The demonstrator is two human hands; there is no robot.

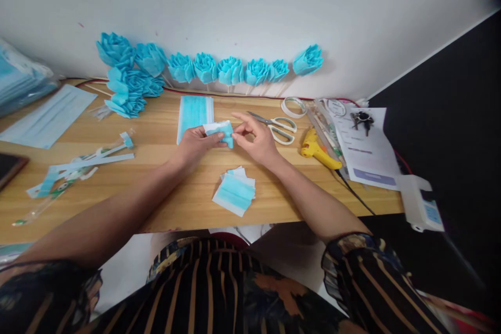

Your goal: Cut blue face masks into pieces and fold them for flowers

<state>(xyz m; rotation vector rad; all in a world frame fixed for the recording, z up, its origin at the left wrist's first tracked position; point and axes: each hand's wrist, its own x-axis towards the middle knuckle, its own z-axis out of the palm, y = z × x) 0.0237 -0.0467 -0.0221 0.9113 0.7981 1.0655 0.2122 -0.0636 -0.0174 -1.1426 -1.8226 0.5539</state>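
Between my two hands is a small blue-and-white piece of face-mask fabric [219, 128], partly folded. My left hand [194, 146] is closed on it, the thumb pressed over its lower part. At the piece's right edge, my right hand [259, 141] pinches with thumb and index finger, while its other fingers are lifted. Below the hands lies a loose stack of similar cut fabric pieces [235, 192] on the wooden table [164, 209]. Flat blue face masks [191, 112] lie just behind my left hand. Scissors [284, 125] with pale handles rest beyond my right hand, partly hidden by it.
Blue fabric flowers [230, 69] on sticks lean along the wall; more are heaped at left. Cut strips [94, 162] and a large unfolded sheet [49, 115] lie left. To the right are a tape roll [293, 107], a yellow glue gun [319, 150], paper [364, 151] and keys [364, 120].
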